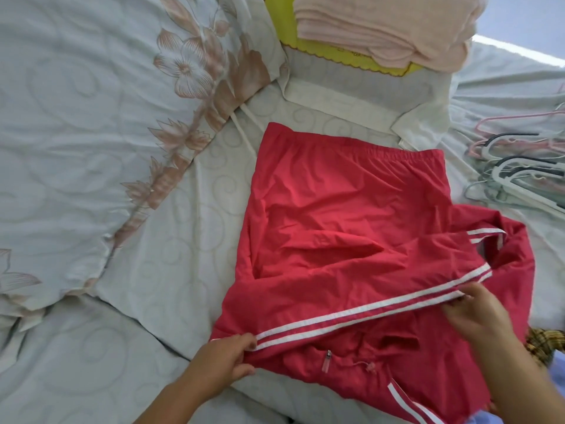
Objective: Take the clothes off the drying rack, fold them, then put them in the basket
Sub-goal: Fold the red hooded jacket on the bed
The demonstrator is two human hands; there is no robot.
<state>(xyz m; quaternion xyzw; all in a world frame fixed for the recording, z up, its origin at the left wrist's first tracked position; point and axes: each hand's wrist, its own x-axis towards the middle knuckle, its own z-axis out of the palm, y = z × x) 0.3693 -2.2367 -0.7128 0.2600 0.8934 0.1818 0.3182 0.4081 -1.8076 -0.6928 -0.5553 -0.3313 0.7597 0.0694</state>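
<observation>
A red jacket (336,215) with white stripes lies spread on the bed, its elastic hem toward the far side. A striped sleeve is folded across its near part. My left hand (226,359) pinches the sleeve's left end at the jacket's near left corner. At the sleeve's right part, my right hand (480,313) grips the striped edge. A stack of folded pink clothes (388,26) sits at the top on something yellow (308,47). No drying rack or basket shows clearly.
A pale bedsheet (171,240) with swirl print covers the bed, and a floral quilt (91,117) lies at the left. Several plastic hangers (516,166) are piled at the right. A white folded cloth (342,108) lies beyond the jacket. Checked fabric (547,341) peeks at the right edge.
</observation>
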